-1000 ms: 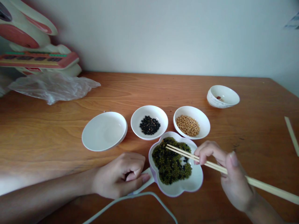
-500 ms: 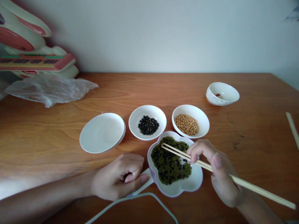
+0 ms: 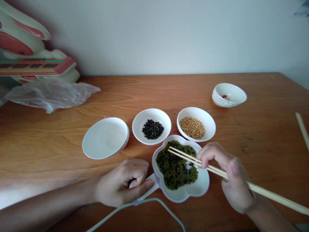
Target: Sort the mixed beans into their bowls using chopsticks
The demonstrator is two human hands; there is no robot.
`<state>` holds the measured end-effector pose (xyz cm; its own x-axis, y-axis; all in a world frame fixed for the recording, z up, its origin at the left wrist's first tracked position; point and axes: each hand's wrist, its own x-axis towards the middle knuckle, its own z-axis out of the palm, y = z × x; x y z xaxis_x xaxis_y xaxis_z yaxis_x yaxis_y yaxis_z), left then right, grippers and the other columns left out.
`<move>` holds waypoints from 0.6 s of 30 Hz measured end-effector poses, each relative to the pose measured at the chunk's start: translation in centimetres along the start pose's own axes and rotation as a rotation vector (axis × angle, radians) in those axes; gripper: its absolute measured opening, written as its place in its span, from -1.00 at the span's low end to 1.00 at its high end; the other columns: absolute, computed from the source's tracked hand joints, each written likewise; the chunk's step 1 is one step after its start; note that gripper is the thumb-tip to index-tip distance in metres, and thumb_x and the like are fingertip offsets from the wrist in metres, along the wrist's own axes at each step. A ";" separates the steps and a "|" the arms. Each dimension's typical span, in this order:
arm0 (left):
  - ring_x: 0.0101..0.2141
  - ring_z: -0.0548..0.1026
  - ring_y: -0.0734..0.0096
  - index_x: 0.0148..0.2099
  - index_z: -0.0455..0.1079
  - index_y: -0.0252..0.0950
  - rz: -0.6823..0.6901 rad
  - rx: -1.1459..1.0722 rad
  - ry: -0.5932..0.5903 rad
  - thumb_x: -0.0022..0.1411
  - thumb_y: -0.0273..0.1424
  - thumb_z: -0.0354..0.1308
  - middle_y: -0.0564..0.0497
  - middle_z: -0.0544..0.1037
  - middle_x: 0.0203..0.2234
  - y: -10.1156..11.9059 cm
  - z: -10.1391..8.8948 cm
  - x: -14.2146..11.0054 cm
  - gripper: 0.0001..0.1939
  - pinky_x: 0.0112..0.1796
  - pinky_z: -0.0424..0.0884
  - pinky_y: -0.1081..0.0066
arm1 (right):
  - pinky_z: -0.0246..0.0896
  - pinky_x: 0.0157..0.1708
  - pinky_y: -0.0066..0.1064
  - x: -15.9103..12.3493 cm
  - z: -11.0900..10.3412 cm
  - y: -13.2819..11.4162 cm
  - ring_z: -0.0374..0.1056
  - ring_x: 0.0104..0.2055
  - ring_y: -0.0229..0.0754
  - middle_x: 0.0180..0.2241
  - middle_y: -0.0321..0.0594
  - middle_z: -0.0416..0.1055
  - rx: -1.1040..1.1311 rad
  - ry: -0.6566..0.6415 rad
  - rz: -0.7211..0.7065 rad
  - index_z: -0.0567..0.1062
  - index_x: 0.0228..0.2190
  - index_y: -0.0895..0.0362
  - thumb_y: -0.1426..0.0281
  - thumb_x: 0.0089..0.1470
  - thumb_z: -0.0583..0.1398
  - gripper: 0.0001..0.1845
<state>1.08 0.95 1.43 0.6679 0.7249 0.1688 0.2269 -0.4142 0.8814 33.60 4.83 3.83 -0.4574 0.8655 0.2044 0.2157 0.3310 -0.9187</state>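
Observation:
My right hand [image 3: 228,175] is closed around a pair of wooden chopsticks [image 3: 188,157]. Their tips, slightly apart, reach over the mixed green and black beans [image 3: 177,174] at the far left of a white flower-shaped dish [image 3: 202,188]. Whether the tips pinch a bean is too small to tell. My left hand [image 3: 125,183] is a fist at the dish's pale handle [image 3: 153,184], with the thumb lying along it. Behind the dish, one white bowl [image 3: 137,127] holds black beans [image 3: 153,129], and another bowl [image 3: 210,125] holds yellow soybeans [image 3: 192,127].
A bare white bowl [image 3: 105,138] stands at left. Farther back at right is a bowl [image 3: 235,93] with a few small bits inside. A plastic bag [image 3: 53,93] lies before a toy keyboard [image 3: 36,66]. A pale cord [image 3: 145,201] loops in front; a stick [image 3: 301,129] lies far right.
My right hand has shifted a little to the right, and the chopstick tips have moved slightly right with it. The left hand stays in place; the view has moved slightly.

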 end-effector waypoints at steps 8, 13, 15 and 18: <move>-0.47 0.19 0.47 -0.38 -0.04 -0.22 0.006 -0.044 -0.008 0.39 -0.65 0.09 0.15 0.22 -0.53 0.1 -0.1 0.2 -0.58 -0.39 0.10 0.35 | 0.16 -0.23 -0.21 0.0 0.6 -0.1 0.30 -0.27 -0.05 -0.40 -0.21 0.36 0.099 0.106 0.206 0.42 -0.41 0.02 -0.22 0.36 -0.35 -0.17; -0.47 0.19 0.47 -0.39 -0.04 -0.22 0.006 -0.050 -0.006 0.39 -0.66 0.10 0.15 0.22 -0.53 0.1 -0.1 0.0 -0.58 -0.39 0.10 0.35 | 0.14 -0.30 -0.24 0.7 1.6 -0.4 0.30 -0.29 -0.07 -0.43 -0.21 0.34 0.206 0.149 0.262 0.41 -0.44 0.03 -0.24 0.34 -0.39 -0.13; -0.47 0.18 0.46 -0.38 -0.04 -0.22 0.004 -0.052 -0.009 0.39 -0.66 0.09 0.15 0.22 -0.53 0.2 -0.1 0.0 -0.58 -0.39 0.10 0.35 | 0.12 -0.33 -0.25 0.8 1.8 -0.3 0.29 -0.31 -0.08 -0.44 -0.22 0.35 0.226 0.158 0.268 0.42 -0.44 0.03 -0.24 0.35 -0.37 -0.14; -0.47 0.18 0.47 -0.39 -0.04 -0.22 0.009 -0.054 -0.010 0.39 -0.66 0.09 0.15 0.21 -0.53 0.2 -0.1 0.1 -0.58 -0.40 0.10 0.35 | 0.11 -0.34 -0.25 0.9 1.9 -0.1 0.30 -0.32 -0.08 -0.46 -0.21 0.37 0.234 0.172 0.259 0.44 -0.45 0.03 -0.23 0.36 -0.33 -0.15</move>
<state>1.11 1.02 1.66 0.6771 0.7154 0.1726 0.1823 -0.3903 0.9024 31.53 4.83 3.50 -0.2580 0.9661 -0.0094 0.0938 0.0153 -0.9955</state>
